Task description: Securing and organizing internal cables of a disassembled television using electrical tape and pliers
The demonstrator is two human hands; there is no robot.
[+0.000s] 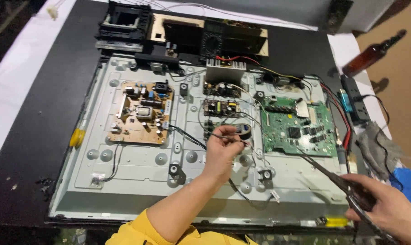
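Hands over an opened flat-screen chassis (137, 168) on a dark table (33, 136).
Grey stamped metal carries a tan board (139, 113), then a green one (300, 129); left hand (221, 149) pinches a thin wire (223, 136) mid-panel, right hand (387, 206) grips metal scissors (337, 179).

Brown bottle (372, 55) near a black power strip (353, 100).

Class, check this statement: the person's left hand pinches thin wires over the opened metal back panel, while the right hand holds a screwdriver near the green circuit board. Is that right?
Not quite. In the head view the right hand holds scissors, not a screwdriver. The rest stands: the left hand pinches thin wires over the metal back panel, near the green circuit board.
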